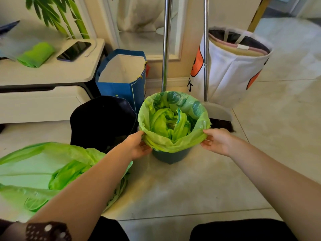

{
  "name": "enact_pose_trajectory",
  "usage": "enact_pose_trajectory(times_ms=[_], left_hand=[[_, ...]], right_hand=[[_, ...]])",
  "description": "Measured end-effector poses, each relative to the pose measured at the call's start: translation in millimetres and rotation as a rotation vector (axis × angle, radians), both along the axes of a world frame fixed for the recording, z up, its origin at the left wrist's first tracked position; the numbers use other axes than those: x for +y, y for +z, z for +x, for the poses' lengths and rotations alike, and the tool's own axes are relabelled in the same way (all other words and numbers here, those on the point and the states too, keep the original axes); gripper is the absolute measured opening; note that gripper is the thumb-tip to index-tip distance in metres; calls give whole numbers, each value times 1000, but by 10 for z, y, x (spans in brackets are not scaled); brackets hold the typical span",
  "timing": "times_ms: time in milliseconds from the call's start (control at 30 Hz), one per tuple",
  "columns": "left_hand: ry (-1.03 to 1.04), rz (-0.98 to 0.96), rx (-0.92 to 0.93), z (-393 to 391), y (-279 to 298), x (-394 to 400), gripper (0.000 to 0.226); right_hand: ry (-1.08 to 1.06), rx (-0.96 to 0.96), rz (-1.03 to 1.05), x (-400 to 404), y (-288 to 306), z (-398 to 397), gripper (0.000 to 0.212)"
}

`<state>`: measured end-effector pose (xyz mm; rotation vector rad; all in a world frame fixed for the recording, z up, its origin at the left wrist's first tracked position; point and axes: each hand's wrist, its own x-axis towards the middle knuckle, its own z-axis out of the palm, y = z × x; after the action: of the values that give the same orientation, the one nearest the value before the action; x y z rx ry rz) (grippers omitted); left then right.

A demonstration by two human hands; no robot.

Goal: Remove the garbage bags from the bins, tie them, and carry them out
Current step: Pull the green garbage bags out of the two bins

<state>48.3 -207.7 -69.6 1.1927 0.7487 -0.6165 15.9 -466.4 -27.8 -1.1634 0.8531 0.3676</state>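
Note:
A small teal bin [169, 157] stands on the floor in the middle, lined with a light green garbage bag [173, 143] whose top is folded over the rim. My left hand [139, 146] pinches the bag's folded edge on the left side. My right hand [215, 141] grips the edge on the right side. Crumpled green plastic lies inside the bag. A second green garbage bag [34, 173], loose and full, lies on the floor at the left, partly behind my left forearm. A dark bin [102, 120] stands just left of the teal one.
A blue paper bag [121, 84] stands behind the bins. Two metal poles [165, 49] rise behind the teal bin, with a dustpan [218, 112] at the base. A white fabric basket [232, 70] is at the right. A low white table [52, 70] holds a phone [73, 50] and a green bag roll [36, 54].

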Motion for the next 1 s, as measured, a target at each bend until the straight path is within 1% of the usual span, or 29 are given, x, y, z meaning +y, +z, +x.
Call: enact_pose_trajectory(times_ms=[67,100,200,267,367,467,567,667,700,767,867,934,1000], left_hand=[[-5,23,-36,-13,85,-1,19],[-9,78,-81,-16,113,-1,18],[-75,385,-306,-11,176,32,16],[-77,472,-433,-20,258,57,17],[-76,467,-576,-47,408,63,17],[-67,443,-644,-70,511,65,18],[-18,427,-681,-108,608,100,18],[30,425,-710,-167,757,161,16],[37,414,-718,-178,800,186,15],[36,389,-733,-199,887,251,12],[36,372,-765,-222,988,336,16],[7,420,-785,-236,1027,358,20],[-84,535,-760,-234,985,380,26]], right_hand=[[-3,-30,-54,17,27,14,17],[3,-47,-83,29,43,21,18],[18,-100,-134,53,74,21,22],[16,-150,-159,56,107,6,27],[-19,-272,-146,49,185,10,35],[7,-348,-159,37,278,-9,23],[76,-366,-272,15,310,-54,21],[44,-347,-325,-44,339,-77,28],[26,-338,-312,-65,357,-81,26],[35,-308,-287,-98,403,-106,10],[85,-255,-280,-122,451,-138,13],[129,-239,-289,-122,467,-134,12],[196,-205,-328,-126,464,-129,6]])
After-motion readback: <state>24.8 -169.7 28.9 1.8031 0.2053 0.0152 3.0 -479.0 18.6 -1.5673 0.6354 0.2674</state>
